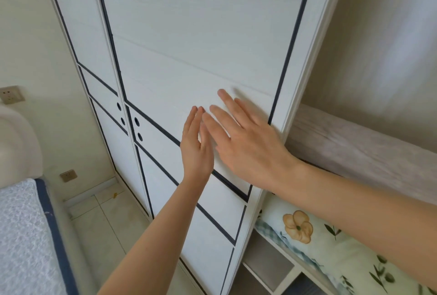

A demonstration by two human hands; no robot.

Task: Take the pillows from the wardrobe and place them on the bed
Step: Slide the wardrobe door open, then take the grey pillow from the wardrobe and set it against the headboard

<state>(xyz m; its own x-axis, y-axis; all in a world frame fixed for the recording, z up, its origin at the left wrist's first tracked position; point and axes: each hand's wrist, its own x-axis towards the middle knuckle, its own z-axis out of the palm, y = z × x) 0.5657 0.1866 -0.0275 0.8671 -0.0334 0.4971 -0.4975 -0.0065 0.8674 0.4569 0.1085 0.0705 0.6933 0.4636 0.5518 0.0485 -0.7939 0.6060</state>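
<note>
The white wardrobe has a sliding door point(189, 46) with dark trim lines, pushed to the left so the right side stands open. My left hand point(196, 145) and my right hand point(246, 145) lie flat against this door with fingers spread, holding nothing. In the opened part, a pillow point(314, 242) with a pale floral cover and a yellow flower lies on a shelf at the lower right, partly hidden by my right forearm. The bed point(21, 231) with its white textured mattress and blue edging sits at the lower left.
A grey wooden shelf board point(354, 150) runs above the pillow. Lower compartments point(267, 264) open beneath it. A second wardrobe door point(94, 63) stands to the left. Wall sockets point(68, 175) and a cream headboard point(16, 143) are by the bed. Tiled floor point(104, 221) lies between bed and wardrobe.
</note>
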